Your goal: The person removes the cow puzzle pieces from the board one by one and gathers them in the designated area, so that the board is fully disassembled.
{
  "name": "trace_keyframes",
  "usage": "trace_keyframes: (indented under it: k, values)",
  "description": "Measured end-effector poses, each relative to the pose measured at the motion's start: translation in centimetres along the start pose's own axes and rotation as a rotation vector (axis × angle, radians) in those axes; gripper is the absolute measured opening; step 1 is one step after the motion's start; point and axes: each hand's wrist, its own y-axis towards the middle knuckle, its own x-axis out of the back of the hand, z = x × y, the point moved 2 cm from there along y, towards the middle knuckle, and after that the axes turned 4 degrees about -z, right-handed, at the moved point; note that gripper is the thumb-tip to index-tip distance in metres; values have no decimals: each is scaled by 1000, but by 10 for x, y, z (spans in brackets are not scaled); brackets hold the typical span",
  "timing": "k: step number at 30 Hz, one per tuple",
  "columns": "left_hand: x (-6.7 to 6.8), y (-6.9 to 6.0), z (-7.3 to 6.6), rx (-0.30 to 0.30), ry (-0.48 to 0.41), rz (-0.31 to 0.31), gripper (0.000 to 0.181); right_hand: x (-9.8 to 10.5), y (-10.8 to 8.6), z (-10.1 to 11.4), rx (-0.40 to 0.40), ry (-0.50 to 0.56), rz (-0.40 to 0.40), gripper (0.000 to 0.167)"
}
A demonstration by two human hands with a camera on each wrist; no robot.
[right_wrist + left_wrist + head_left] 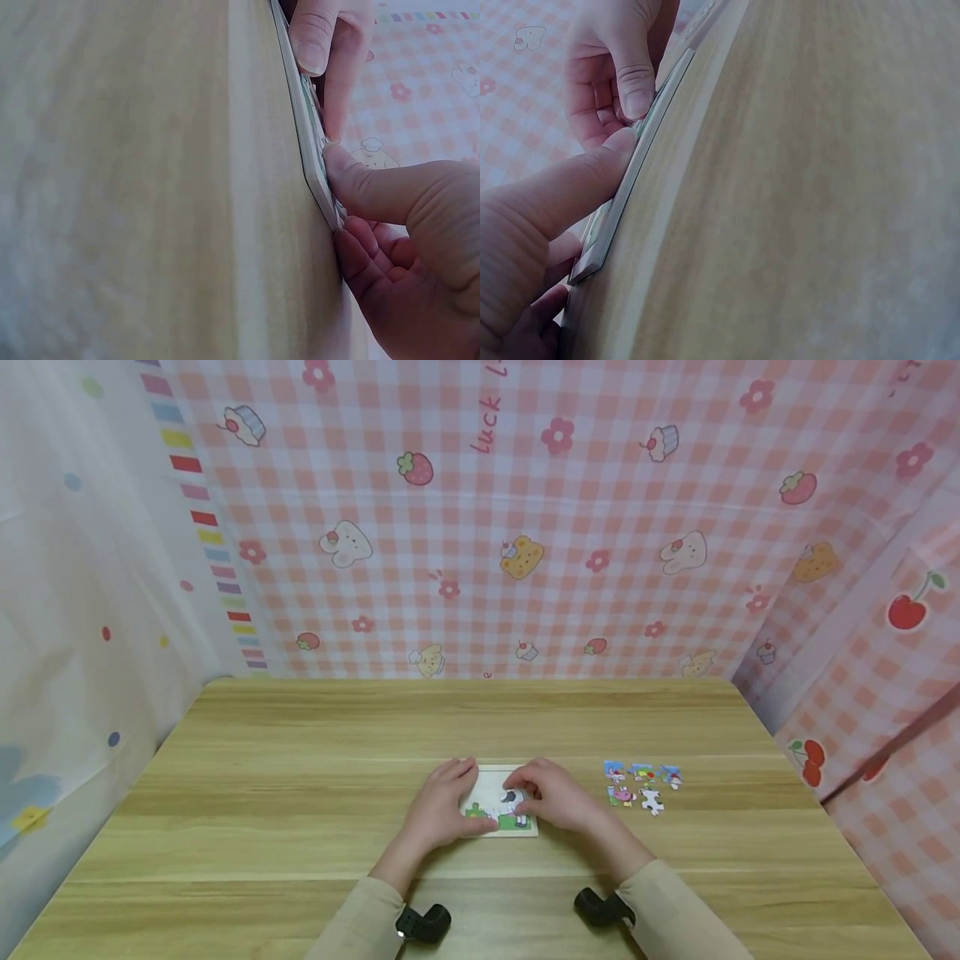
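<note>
A small jigsaw tray (491, 778) with a pale rim lies flat near the middle of the table. My left hand (437, 807) grips its left side, with the thumb along the lower edge. A puzzle piece with a black-and-white animal (514, 798) sits at the tray's lower right, and my right hand (561, 799) has thumb and forefinger on it. Another piece, mostly green (476, 811), lies at the lower left near the left thumb. In the right wrist view, the right thumb (367, 184) rests over the tray edge and the other fingers curl beside it.
Several loose jigsaw pieces lie right of the tray, among them a pink-animal piece (621, 795) and a white one (652, 802). Wood-grain table (300, 843) surrounds everything. A pink checked cloth (480, 527) hangs behind the far edge.
</note>
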Motion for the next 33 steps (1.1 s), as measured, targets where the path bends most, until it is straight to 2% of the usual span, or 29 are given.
trace_keyframes:
  k: [17,27,33]
  values:
    - [0,0,1,7,2,6,93,-3,-1,0,17,-4,-50,20]
    - [0,0,0,6,8,6,93,-2,-1,2,37,81,-40,21]
    - [0,0,0,1,9,2,93,-2,-2,2,59,91,-42,22]
